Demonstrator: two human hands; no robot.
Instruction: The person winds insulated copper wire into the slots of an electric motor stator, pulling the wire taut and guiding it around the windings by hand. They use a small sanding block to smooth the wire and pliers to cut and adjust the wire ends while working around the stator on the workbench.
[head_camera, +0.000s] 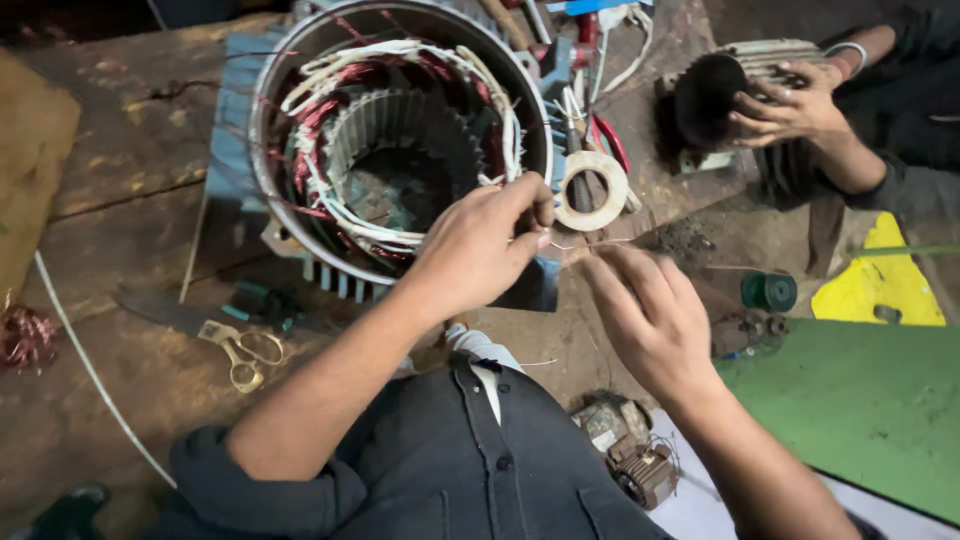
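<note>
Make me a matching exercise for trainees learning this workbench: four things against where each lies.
Things:
1. scissors
2. tape roll
3. green spool
4. copper scrap

Places:
A. far left edge
B. right of the stator, beyond the left hand
C. below left of the stator
D. right of the right hand, beside a yellow piece

Pairs: 1-C, 2-B, 3-D, 4-A

left hand (478, 245) fingers pinched (knuckles up), right hand (648, 315) loosely curled
</note>
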